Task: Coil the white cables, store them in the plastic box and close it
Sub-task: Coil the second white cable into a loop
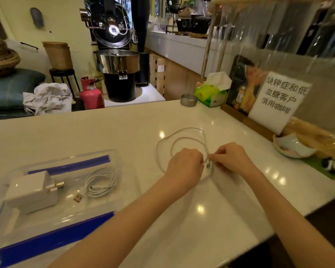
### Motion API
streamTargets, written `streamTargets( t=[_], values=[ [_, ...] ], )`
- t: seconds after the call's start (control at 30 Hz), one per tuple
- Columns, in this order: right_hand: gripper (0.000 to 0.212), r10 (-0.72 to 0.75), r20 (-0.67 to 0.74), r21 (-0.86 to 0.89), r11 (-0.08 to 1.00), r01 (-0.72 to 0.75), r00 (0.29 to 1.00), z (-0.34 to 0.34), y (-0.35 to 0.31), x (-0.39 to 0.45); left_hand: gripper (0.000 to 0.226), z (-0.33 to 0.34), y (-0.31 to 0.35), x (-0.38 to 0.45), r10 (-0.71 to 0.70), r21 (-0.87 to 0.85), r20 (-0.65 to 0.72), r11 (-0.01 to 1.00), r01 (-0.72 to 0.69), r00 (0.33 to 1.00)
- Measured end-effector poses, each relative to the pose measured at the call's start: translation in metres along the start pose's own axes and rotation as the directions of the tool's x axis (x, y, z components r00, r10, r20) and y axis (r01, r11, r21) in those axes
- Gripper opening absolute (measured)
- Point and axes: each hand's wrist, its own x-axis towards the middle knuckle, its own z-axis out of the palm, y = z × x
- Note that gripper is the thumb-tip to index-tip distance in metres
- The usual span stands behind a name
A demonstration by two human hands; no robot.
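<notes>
At the near left of the glossy white counter (108, 132) sits a clear plastic box (122, 161), shallow and rounded at the corners, with blue strips along its far and near edges; no lid can be told apart from it. Inside lie a white charger block (30, 191), hard and square with metal prongs, and to its right a coiled cable (101, 181), already wound into a tight ring with its flat metal plug (78, 198) pointing near-left. Right of the box, on the bare counter, a second white cable (182, 136) lies in two or three loose, uneven loops. The left hand (186, 164) is closed over the near side of these loops, fingers curled and gripping the strands; just beside it the right hand (232, 157) pinches the cable near a small connector end, thumb and fingertip closed on it. Judged by its look, the cable is light, thin and limp with a smooth, slightly springy skin, so loops will tend to open unless held where the strands cross; that crossing point, not the plug, is the best place to grip. At the far right stand a green tissue box (211, 95) and a printed sign (278, 101).
</notes>
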Motion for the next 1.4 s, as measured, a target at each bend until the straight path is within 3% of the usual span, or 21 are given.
streamTargets(
  t=[0.1,0.23,0.47,0.63,0.7,0.83,0.93,1.07,1.23,1.33,1.4],
  values=[
    [0.031,0.006,-0.047,0.037,0.999,-0.004,0.999,0.003,0.0,-0.001,0.025,0.023,0.001,0.015,-0.042,-0.079,-0.006,0.996,0.041,0.999],
    [0.021,0.015,-0.029,0.082,0.997,-0.012,0.999,0.006,0.0,0.0,0.029,0.034,0.004,0.026,-0.09,-0.183,-0.04,0.98,0.081,0.995],
    [0.01,0.042,0.043,0.414,0.909,-0.056,0.998,0.003,0.006,-0.003,0.031,0.039,0.007,0.024,-0.101,-0.278,-0.05,0.957,0.084,0.994],
    [0.01,-0.041,-0.027,0.564,0.824,0.049,0.999,-0.009,-0.006,-0.014,0.023,0.032,0.004,0.02,-0.119,-0.322,-0.075,0.943,0.089,0.99],
    [0.011,-0.107,-0.055,0.597,0.794,0.119,0.993,-0.017,-0.017,-0.019,0.019,0.02,0.005,0.018,-0.133,-0.423,-0.095,0.903,0.08,0.987],
    [0.011,-0.253,-0.078,0.606,0.756,0.247,0.964,-0.026,-0.046,-0.028,0.014,-0.009,0.008,0.013,-0.183,-0.763,0.05,0.627,0.155,0.982],
    [0.013,-0.306,-0.074,0.704,0.658,0.267,0.949,-0.025,-0.066,-0.033,0.018,-0.037,0.007,0.004,-0.218,-0.895,0.071,0.417,0.159,0.973],
    [0.027,-0.384,-0.015,0.736,0.621,0.27,0.923,-0.007,-0.082,-0.034,0.018,-0.077,-0.004,-0.007,-0.255,-0.976,-0.017,0.216,0.039,0.967],
    [0.03,-0.602,0.14,0.585,0.691,0.425,0.786,0.028,-0.101,-0.056,0.025,-0.118,-0.023,-0.021,-0.237,-0.991,-0.079,-0.089,-0.103,0.968],
    [0.028,-0.678,0.12,0.592,0.636,0.496,0.726,0.038,-0.113,-0.068,0.031,-0.131,-0.036,-0.029,-0.201,-0.954,-0.045,-0.28,-0.102,0.978],
    [0.028,-0.703,0.133,0.611,0.613,0.501,0.698,0.038,-0.121,-0.072,0.037,-0.133,-0.042,-0.035,-0.15,-0.937,0.007,-0.345,-0.045,0.989]
  ],
)
